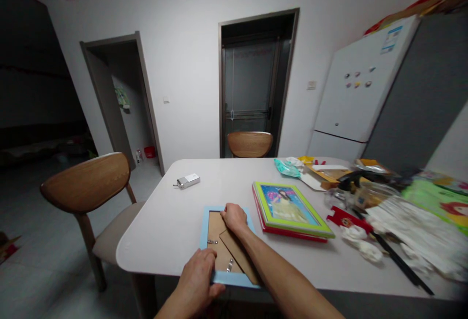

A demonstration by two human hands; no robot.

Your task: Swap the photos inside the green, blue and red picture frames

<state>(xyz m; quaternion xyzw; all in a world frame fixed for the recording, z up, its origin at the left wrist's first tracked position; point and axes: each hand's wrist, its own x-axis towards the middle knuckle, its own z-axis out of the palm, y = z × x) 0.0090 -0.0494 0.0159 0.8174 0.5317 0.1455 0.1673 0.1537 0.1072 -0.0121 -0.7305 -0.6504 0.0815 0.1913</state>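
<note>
A light-blue picture frame lies face down near the table's front edge, its brown backing board showing. Small metal clips or hinges sit on the board, and a brown stand flap slants across it. My left hand grips the frame's lower left corner, thumb along the bottom edge. At the top inner edge, the curled fingers of my right hand press on the frame; its fingertips are partly hidden. My right forearm covers much of the frame's right side.
A green-rimmed picture frame rests on a red one to the right. Crumpled tissues, packaging and a black strip crowd the right end. A small silver-white device lies far left. Wooden chairs stand around the white table.
</note>
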